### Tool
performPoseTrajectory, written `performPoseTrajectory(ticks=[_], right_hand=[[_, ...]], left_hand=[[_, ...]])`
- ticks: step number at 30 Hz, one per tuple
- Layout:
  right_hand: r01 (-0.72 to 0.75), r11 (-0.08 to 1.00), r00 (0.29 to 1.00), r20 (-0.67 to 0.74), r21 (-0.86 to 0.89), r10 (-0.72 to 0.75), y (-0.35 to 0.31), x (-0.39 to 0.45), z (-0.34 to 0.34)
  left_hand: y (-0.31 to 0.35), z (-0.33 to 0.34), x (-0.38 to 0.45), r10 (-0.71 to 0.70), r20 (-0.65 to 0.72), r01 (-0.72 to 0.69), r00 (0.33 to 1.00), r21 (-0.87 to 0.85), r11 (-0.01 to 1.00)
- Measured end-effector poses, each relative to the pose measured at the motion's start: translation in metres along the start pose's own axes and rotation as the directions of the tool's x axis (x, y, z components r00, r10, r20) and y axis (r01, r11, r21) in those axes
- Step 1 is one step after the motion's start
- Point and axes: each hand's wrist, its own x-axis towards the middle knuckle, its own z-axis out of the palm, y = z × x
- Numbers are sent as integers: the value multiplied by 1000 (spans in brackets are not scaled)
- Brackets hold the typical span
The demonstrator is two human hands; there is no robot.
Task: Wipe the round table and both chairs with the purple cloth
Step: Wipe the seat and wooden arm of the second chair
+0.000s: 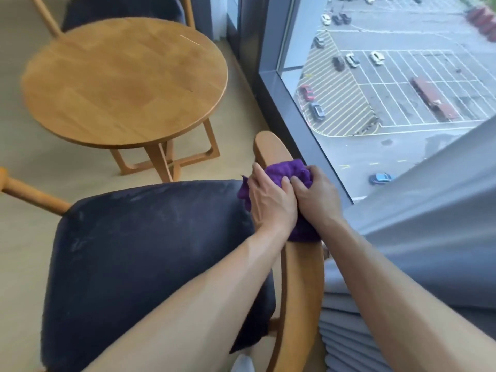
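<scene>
The purple cloth [284, 171] is wrapped over the right wooden armrest [271, 149] of the near chair, whose dark seat cushion [150, 251] fills the lower middle. My left hand [271, 202] presses the cloth from the seat side. My right hand [318, 196] grips it from the window side. Both hands touch each other over the armrest. The round wooden table [123, 81] stands beyond, bare on top. A second chair [120, 9] with a dark cushion sits behind the table at the top edge.
A floor-to-ceiling window [389, 76] with a dark grey frame runs along the right, close to the armrest. A folded grey curtain [402, 264] hangs at the lower right. The near chair's left armrest [32, 194] juts out at the left. Pale floor surrounds the table.
</scene>
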Motion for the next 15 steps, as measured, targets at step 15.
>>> performPoseTrajectory(ticks=[15], right_hand=[[4, 996, 976, 216, 86, -22, -54, 135, 37]], left_hand=[[27, -23, 150, -148, 100, 148, 984, 9, 989]])
